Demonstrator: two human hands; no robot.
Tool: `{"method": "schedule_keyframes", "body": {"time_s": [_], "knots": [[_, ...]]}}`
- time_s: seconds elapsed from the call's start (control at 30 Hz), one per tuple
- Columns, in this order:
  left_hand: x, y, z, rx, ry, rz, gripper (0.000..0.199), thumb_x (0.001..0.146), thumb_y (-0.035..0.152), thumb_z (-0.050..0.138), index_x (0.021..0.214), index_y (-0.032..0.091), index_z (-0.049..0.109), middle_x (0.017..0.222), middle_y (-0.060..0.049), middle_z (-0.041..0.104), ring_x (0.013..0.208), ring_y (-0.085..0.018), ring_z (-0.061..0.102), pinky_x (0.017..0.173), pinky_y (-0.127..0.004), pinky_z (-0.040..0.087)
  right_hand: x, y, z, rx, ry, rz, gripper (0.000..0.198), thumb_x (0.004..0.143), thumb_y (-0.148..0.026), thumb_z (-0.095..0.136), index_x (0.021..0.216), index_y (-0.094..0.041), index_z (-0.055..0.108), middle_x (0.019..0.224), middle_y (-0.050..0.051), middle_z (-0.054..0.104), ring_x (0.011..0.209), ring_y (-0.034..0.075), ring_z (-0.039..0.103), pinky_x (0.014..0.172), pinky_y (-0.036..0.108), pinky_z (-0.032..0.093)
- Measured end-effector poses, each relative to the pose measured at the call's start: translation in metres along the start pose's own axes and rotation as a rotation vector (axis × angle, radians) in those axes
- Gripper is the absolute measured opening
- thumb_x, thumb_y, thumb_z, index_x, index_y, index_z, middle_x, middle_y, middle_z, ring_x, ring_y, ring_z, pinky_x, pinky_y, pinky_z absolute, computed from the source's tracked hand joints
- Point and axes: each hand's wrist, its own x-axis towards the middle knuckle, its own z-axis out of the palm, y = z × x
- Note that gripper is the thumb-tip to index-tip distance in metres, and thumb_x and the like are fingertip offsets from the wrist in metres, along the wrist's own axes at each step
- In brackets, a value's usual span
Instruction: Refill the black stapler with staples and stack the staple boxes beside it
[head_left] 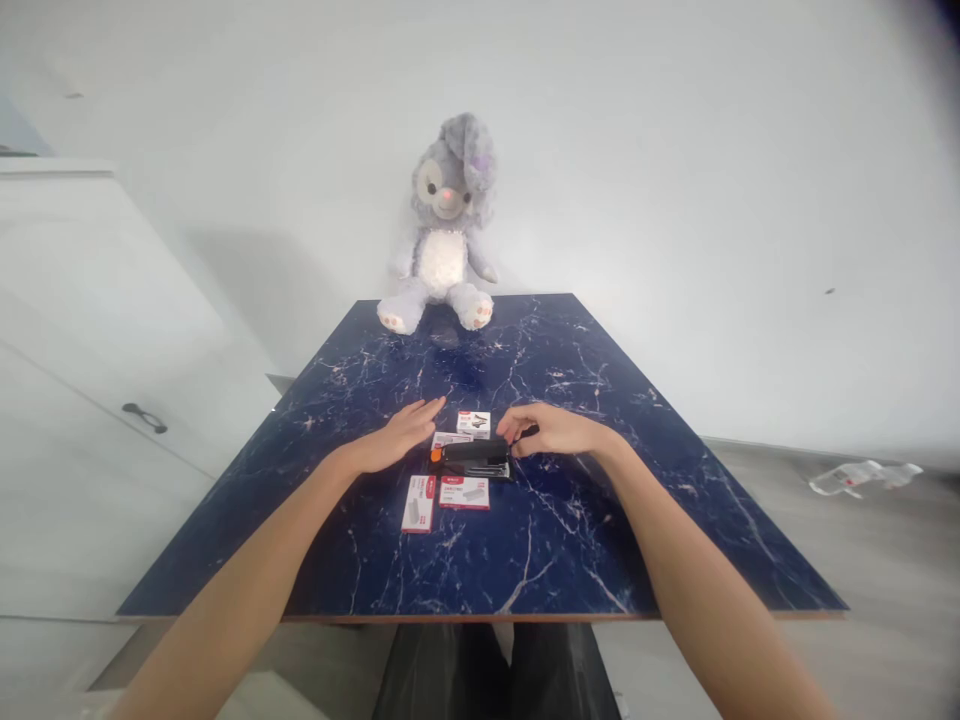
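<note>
A black stapler (pixel 474 456) with an orange end lies crosswise on the table, its orange end to the left. My left hand (pixel 397 437) is open, its fingers stretched out, beside that end. At the stapler's right end is my right hand (pixel 551 430), its fingers curled together. Something small and dark shows between them; I cannot make out what. A small white-and-red box (pixel 474 423) stands behind the stapler, and another box (pixel 450 438) is partly hidden by it. In front lie two flat red-and-white staple boxes, one upright in view (pixel 418 503) and one crosswise (pixel 464 493).
The dark blue marbled table (pixel 525 540) has a grey plush rabbit (pixel 446 230) sitting at its far edge, against the wall. A white cabinet (pixel 112 400) stands at the left. Clear plastic bottles (pixel 862 477) lie on the floor at the right.
</note>
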Motion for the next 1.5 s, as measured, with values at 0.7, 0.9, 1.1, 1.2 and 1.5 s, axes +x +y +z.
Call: {"method": "schedule_keyframes", "body": {"time_s": [0.7,0.9,1.1,1.2,1.5], "knots": [[0.014,-0.018,-0.004,0.115,0.215,0.088,0.061,0.09,0.061,0.055,0.143,0.032,0.053,0.148,-0.006,0.051,0.139,-0.031,0.044,0.118,-0.047,0.032,0.019,0.003,0.035,-0.427,0.407,-0.131,0.02,0.078,-0.032,0.074,0.077,-0.02,0.058,0.078,0.001,0.064,0.065,0.014,0.053,0.06,0.026,0.033],[0.018,-0.022,0.0,0.102,0.283,0.079,0.051,0.094,0.057,0.049,0.136,0.03,0.06,0.142,-0.006,0.057,0.135,-0.028,0.048,0.118,-0.047,0.032,0.022,0.008,0.036,-0.363,0.377,-0.106,0.022,0.076,-0.033,0.076,0.078,-0.02,0.058,0.076,0.0,0.063,0.064,0.013,0.054,0.061,0.025,0.035],[0.019,-0.013,-0.005,-0.05,0.262,0.095,0.055,0.089,0.054,0.059,0.137,0.027,0.058,0.143,-0.006,0.058,0.132,-0.028,0.052,0.115,-0.045,0.037,0.021,0.007,0.033,-0.313,0.333,-0.083,0.024,0.073,-0.033,0.078,0.089,-0.022,0.063,0.077,-0.001,0.065,0.065,0.015,0.057,0.061,0.026,0.037],[0.018,-0.01,-0.006,-0.099,0.256,0.105,0.058,0.087,0.053,0.062,0.138,0.026,0.057,0.144,-0.007,0.057,0.133,-0.028,0.052,0.115,-0.044,0.037,0.021,0.008,0.032,-0.283,0.34,-0.082,0.023,0.073,-0.034,0.078,0.088,-0.022,0.064,0.075,-0.002,0.066,0.065,0.015,0.058,0.062,0.026,0.038],[0.021,-0.015,-0.01,-0.131,0.221,0.072,0.061,0.084,0.05,0.065,0.139,0.026,0.056,0.13,-0.007,0.066,0.125,-0.027,0.058,0.114,-0.045,0.038,0.016,0.01,0.026,-0.25,0.327,-0.109,0.011,0.077,-0.03,0.073,0.08,-0.022,0.065,0.08,0.0,0.071,0.071,0.017,0.063,0.066,0.027,0.043]]}}
